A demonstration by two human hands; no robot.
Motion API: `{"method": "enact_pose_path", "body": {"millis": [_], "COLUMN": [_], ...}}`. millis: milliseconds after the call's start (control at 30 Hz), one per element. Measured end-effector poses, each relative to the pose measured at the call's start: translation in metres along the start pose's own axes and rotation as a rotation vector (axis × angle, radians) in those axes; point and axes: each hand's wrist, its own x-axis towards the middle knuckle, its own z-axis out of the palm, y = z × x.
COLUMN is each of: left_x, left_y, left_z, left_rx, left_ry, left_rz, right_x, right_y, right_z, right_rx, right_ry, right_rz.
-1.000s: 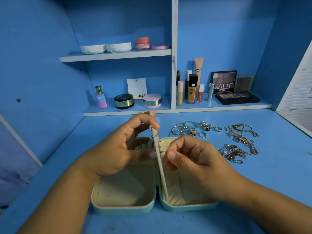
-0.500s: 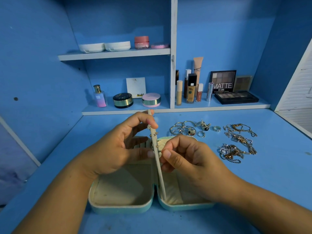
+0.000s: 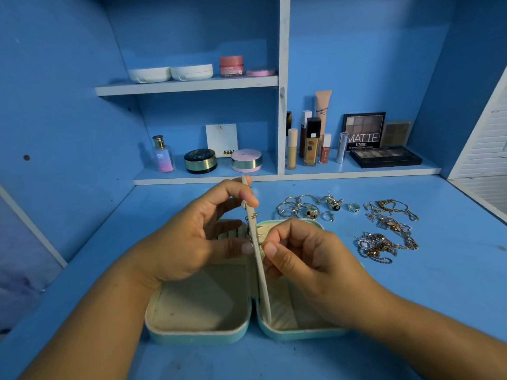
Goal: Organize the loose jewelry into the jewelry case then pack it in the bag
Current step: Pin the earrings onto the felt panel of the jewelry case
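Mint-green hinged jewelry case (image 3: 197, 334) is lying open on the blue desk (image 3: 439, 297). My left hand (image 3: 192, 242) is pinching its cream earring panel (image 3: 262, 286) upright. My right hand (image 3: 310, 256), curled, is edging closer; holding what, I cannot tell. Tangled gold-and-silver chains (image 3: 384, 237) are still waiting.

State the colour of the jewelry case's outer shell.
Pale teal jewelry case shell, clearest in the head view.

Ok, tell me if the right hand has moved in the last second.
Yes, slightly: the right hand has edged left, away from the rings on the desk, toward the case's upright panel.
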Motion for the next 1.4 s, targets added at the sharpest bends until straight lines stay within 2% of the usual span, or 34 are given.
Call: {"method": "enact_pose_path", "body": {"millis": [467,933,1400], "left_x": [0.0,-0.001,-0.001], "left_y": [0.002,0.001,0.0], "left_z": [0.003,0.002,0.001], "left_rx": [0.022,0.052,0.063], "left_ry": [-0.015,-0.032,-0.018], "left_rz": [0.006,-0.004,0.001], "right_x": [-0.001,-0.001,0.001], "right_y": [0.005,-0.005,-0.007], "right_z": [0.002,-0.003,-0.004], "right_rx": [-0.079,-0.315,-0.404], "right_ry": [0.043,0.001,-0.009], "right_rz": [-0.079,-0.129,-0.167]}}
